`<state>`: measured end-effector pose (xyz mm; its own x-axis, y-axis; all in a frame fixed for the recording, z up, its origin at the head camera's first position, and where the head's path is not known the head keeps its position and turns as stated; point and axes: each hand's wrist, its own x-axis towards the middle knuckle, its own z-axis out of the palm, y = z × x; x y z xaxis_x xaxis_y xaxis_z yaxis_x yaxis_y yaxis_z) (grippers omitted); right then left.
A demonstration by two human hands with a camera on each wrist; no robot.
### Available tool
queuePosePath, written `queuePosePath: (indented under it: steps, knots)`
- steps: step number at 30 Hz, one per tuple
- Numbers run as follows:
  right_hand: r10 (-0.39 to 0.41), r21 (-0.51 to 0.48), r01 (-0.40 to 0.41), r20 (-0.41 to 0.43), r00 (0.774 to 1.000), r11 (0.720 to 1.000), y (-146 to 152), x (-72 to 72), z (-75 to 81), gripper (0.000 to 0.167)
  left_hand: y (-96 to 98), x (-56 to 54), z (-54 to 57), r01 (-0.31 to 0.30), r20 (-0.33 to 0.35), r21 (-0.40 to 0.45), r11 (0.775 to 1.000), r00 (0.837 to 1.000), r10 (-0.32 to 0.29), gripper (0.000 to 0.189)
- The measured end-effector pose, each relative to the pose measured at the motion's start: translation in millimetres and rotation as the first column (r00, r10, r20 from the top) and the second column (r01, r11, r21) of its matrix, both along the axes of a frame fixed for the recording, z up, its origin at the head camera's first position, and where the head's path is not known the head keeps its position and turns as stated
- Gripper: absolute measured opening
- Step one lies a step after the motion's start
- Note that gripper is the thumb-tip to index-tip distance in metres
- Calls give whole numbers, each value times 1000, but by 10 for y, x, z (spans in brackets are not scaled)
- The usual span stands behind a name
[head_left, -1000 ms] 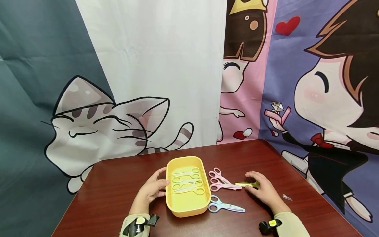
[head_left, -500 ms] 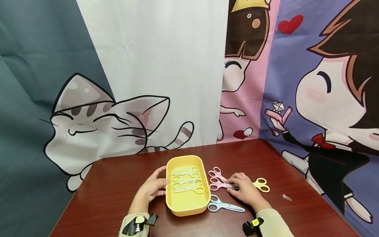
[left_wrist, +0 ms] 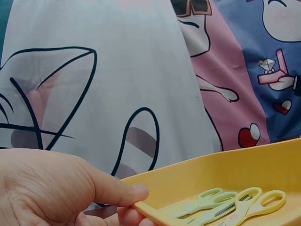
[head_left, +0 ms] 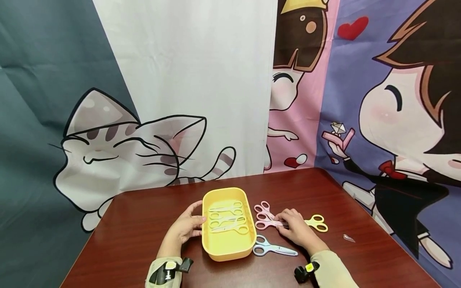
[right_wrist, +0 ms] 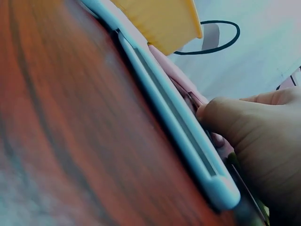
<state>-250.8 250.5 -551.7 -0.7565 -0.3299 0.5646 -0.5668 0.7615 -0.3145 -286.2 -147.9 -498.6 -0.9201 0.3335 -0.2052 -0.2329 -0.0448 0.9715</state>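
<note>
A printed cloth (head_left: 201,80) hangs behind the dark red table (head_left: 119,240); at the left, the left hand (head_left: 185,229) pinches the near-side wall of the yellow tray (head_left: 230,247), thumb on the rim, other fingers against the outside; the tray looks like thin, light plastic, stiff enough to steady by one edge, though likely to slide if pushed.

Inside lie three pale yellow scissors (head_left: 226,219), side by side; just right of the tray are two pairs of pink scissors (head_left: 271,223), their handles towards it and one crossing near the other; below them the blue scissors (head_left: 275,249) rest with handles by the tray's corner, blades pointing right.

The right hand (head_left: 297,228) is bent over the pink blades, thumb and fingertips at them; whether they pinch or merely touch, I cannot tell; all these scissors should be light, stiff and smooth, a little slippery along the blades, apt to pivot open; the joint or both loops together would give the surest hold.

Further right, yellow scissors (head_left: 309,222) show their handles past the hand; a small clear piece (head_left: 348,238) lies well apart.
</note>
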Motion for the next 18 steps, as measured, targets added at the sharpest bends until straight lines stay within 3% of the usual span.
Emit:
queuePosePath:
  steps: [9,18]
  knots:
    - [54,-58,-52,36,998,997,52,2,37,24,7,-13,-28,13,10,30,999,1000,-13,70]
    - [103,-206,-86,72,992,975,-55,-64,256,28,2,-35,-50,-4,12,22,1000,1000,4,69]
